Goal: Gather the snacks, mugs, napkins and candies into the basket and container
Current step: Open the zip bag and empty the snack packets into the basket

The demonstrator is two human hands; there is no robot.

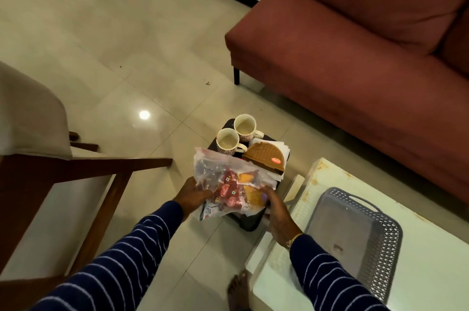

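Glossy floor tiles surround a small dark stool carrying two mugs and a brown napkin holder. Both hands, left hand and right hand, grip a clear snack bag above it. Nearby, a grey basket sits on the white table.

A rust-red sofa is set on the pale tiled floor. A wooden-armed chair is seen opposite it
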